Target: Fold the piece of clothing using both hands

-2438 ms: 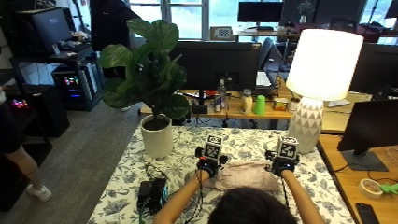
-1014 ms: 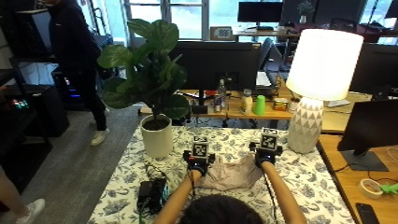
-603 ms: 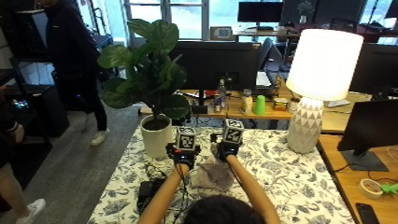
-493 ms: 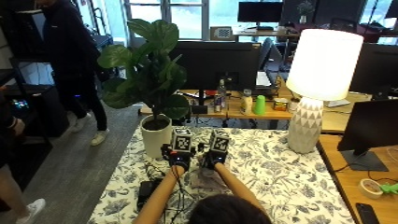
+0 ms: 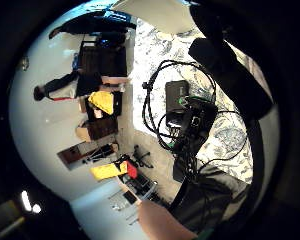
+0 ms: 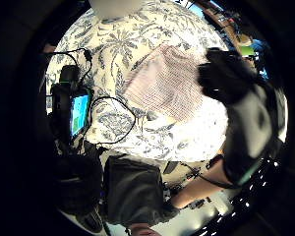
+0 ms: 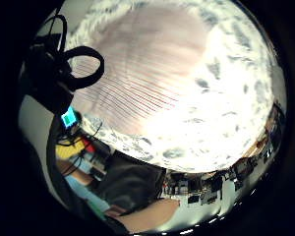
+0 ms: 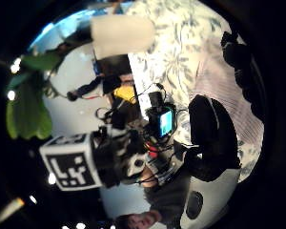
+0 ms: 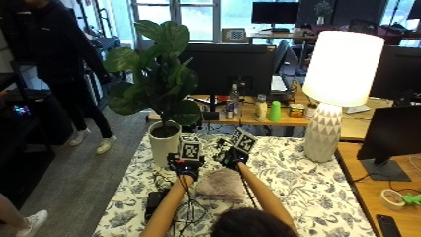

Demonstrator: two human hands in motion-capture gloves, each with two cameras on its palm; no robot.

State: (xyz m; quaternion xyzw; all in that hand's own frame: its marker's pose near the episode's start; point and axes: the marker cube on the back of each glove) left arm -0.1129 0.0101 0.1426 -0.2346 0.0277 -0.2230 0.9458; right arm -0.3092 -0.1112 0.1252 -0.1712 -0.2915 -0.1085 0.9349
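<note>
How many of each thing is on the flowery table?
Piece of clothing: 1
Potted plant: 1
Lamp: 1
Black device with a screen: 1
Gloved hands: 2, left hand and right hand
Total: 6

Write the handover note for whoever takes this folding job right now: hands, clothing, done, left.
Left hand: raised at the garment's far left edge; its grip can't be made out.
Right hand: raised at the far right edge, grip likewise unclear.
Garment: small pinkish bundle on the floral tablecloth, near the potted plant.
Done: already looks folded compact.
Left: probably one last fold or smoothing.
</note>
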